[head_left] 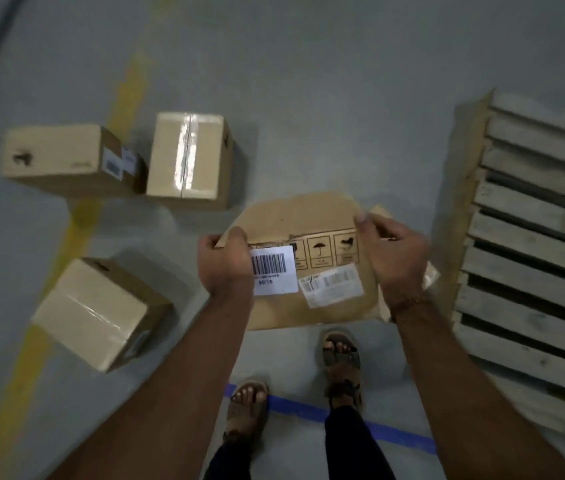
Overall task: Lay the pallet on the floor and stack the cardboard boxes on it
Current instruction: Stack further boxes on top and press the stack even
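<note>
Both forearms reach out from the bottom of the head view, and between them hangs a cardboard box (312, 265), held off the floor with its labelled face turned up to the camera. Left hand (223, 263) grips the box's left edge, thumb curled over the front just beside a white barcode label (274, 270), fingers wrapped behind. Right hand (393, 258) clamps the right edge the same way, fingertips hooked over the upper corner, a thin band at the wrist. Printed handling symbols (326, 251) run across the face, and a second, paler shipping label (331, 284) sits below them.

Down below the box, two sandalled feet (341, 362) stand on the grey floor (308, 98), one of them on a blue tape line (308, 410).

Over on the right, the wooden pallet (530, 244) lies flat on the floor, slats up, with nothing on it, and the held box is just beside its near-left edge without touching.

On the left, three more boxes sit on the floor: a taped box (189, 157) standing tall, a long box (66, 161) touching it on its left, and a nearer box (97, 311) set apart, closer to the feet. A yellow floor line (66, 244) runs diagonally under and between them.
</note>
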Demonstrator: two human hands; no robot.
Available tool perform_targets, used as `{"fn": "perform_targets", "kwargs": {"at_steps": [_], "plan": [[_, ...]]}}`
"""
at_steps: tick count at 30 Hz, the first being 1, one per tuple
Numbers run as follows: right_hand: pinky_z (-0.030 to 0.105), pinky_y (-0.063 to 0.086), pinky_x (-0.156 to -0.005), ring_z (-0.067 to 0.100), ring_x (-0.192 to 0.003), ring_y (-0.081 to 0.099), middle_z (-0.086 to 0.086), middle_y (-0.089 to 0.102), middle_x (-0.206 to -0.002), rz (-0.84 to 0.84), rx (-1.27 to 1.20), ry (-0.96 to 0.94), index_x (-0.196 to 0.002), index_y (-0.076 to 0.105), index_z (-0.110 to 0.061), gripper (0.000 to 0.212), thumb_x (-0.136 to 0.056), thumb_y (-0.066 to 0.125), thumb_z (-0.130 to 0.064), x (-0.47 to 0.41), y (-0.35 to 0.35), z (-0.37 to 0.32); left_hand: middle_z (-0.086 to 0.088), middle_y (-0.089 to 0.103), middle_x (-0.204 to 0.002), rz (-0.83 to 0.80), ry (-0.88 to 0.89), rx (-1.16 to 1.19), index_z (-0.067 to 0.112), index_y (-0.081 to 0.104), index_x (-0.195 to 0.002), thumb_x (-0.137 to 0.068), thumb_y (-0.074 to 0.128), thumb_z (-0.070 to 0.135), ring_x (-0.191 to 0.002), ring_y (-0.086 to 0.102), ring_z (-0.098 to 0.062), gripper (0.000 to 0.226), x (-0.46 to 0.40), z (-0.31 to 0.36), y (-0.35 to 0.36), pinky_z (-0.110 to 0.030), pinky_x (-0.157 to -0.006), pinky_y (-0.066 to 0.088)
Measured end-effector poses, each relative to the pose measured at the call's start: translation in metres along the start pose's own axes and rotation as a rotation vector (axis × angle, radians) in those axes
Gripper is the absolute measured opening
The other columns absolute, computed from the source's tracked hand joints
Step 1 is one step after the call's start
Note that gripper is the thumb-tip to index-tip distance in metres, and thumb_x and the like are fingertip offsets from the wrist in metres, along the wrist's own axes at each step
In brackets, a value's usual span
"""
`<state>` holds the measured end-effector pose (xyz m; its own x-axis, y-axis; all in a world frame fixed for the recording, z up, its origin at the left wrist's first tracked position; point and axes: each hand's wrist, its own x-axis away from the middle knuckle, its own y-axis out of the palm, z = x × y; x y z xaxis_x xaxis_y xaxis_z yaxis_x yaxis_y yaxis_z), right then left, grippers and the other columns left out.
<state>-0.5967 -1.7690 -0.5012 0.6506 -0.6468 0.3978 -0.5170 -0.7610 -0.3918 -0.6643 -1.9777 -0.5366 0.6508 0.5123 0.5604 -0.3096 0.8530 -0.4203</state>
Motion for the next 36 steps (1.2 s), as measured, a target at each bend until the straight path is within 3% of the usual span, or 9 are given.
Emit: {"fn": "perform_targets", "kwargs": {"at_steps": [4, 6, 9, 16, 20, 24, 27, 31, 36], "plan": [[0.018, 0.058, -0.062, -0.006, -0.063, 0.071, -0.017, 0.076, -0.066, 0.122, -0.182, -0.081, -0.101, 0.081, -0.008, 0.038, -0.101, 0.067, -0.043, 0.055, -0.065, -0.103, 0.001, 0.070, -0.085, -0.096, 0.028, 0.143, 0.023, 0.062, -0.085, -0.070, 0.066, 0.041, -0.082, 0.072, -0.028, 0.024, 0.075, 0.092, -0.039, -0.050, -0.084, 0.062], [0.027, 0.065, -0.069, 0.007, -0.072, 0.078, -0.006, 0.081, -0.077, 0.125, -0.330, -0.030, -0.106, 0.080, -0.004, 0.037, -0.100, 0.069, -0.039, 0.085, -0.096, -0.143, 0.001, 0.072, -0.086, -0.165, 0.063, 0.196, 0.023, 0.063, -0.084, -0.066, 0.064, 0.044, -0.086, 0.073, -0.030, 0.027, 0.112, 0.128, -0.060, -0.052, -0.087, 0.062], [0.053, 0.066, -0.090, 0.036, -0.102, 0.079, 0.017, 0.081, -0.111, 0.109, -0.491, 0.061, -0.122, 0.078, -0.007, 0.054, -0.095, 0.071, -0.053, 0.129, -0.140, -0.184, 0.005, 0.068, -0.078, -0.233, 0.180, 0.245, 0.024, 0.063, -0.077, -0.060, 0.067, 0.048, -0.079, 0.069, -0.025, 0.029, 0.168, 0.170, -0.089, -0.052, -0.085, 0.061], [0.055, 0.060, -0.091, 0.042, -0.108, 0.077, 0.016, 0.081, -0.115, -0.095, -0.697, 0.388, -0.095, 0.089, -0.019, 0.078, -0.093, 0.047, -0.085, 0.231, -0.241, -0.213, 0.005, 0.075, -0.084, -0.440, 0.324, 0.141, 0.025, 0.069, -0.086, -0.064, 0.070, 0.047, -0.082, 0.073, -0.024, 0.031, 0.295, 0.217, -0.140, -0.051, -0.083, 0.062], [0.073, 0.045, -0.111, 0.048, -0.129, 0.066, 0.016, 0.073, -0.137, -0.046, -0.771, 0.371, -0.130, 0.078, -0.025, 0.094, -0.074, 0.059, -0.097, 0.282, -0.311, -0.207, 0.007, 0.075, -0.087, -0.581, 0.416, 0.046, 0.026, 0.069, -0.092, -0.066, 0.071, 0.051, -0.084, 0.073, -0.021, 0.035, 0.361, 0.228, -0.152, -0.051, -0.085, 0.062], [0.063, 0.048, -0.112, 0.041, -0.135, 0.062, 0.014, 0.067, -0.146, -0.034, -0.874, 0.305, -0.140, 0.070, -0.023, 0.084, -0.081, 0.068, -0.083, 0.318, -0.381, -0.202, 0.010, 0.074, -0.088, -0.693, 0.516, 0.091, 0.028, 0.065, -0.091, -0.077, 0.070, 0.054, -0.084, 0.071, -0.018, 0.029, 0.435, 0.220, -0.155, -0.053, -0.088, 0.060], [0.057, 0.051, -0.106, 0.037, -0.138, 0.059, 0.010, 0.072, -0.138, 0.056, -0.900, 0.297, -0.134, 0.073, -0.023, 0.075, -0.076, 0.076, -0.070, 0.335, -0.430, -0.186, -0.002, 0.079, -0.101, -1.008, 0.320, 0.119, 0.025, 0.069, -0.096, -0.084, 0.066, 0.071, -0.098, 0.073, -0.022, 0.048, 0.466, 0.224, -0.145, -0.051, -0.095, 0.057], [0.054, 0.053, -0.104, 0.039, -0.122, 0.069, 0.013, 0.076, -0.128, 0.126, -0.944, 0.277, -0.128, 0.078, -0.020, 0.070, -0.079, 0.073, -0.069, 0.367, -0.504, -0.150, -0.011, 0.067, -0.140, -1.451, -0.148, -0.280, 0.030, 0.056, -0.147, -0.053, 0.074, 0.095, -0.130, 0.062, -0.039, 0.116, 0.511, 0.216, -0.115, -0.062, -0.114, 0.036], [0.048, 0.059, -0.090, 0.036, -0.099, 0.076, 0.015, 0.079, -0.115, 0.179, -0.934, 0.261, -0.130, 0.075, -0.015, 0.073, -0.079, 0.073, -0.067, 0.396, -0.610, -0.102, -0.015, 0.066, -0.142, -1.651, -0.164, -0.430, 0.025, 0.072, -0.135, -0.071, 0.049, 0.100, -0.132, 0.061, -0.044, 0.102, 0.614, 0.158, -0.086, -0.063, -0.122, 0.030]]}}
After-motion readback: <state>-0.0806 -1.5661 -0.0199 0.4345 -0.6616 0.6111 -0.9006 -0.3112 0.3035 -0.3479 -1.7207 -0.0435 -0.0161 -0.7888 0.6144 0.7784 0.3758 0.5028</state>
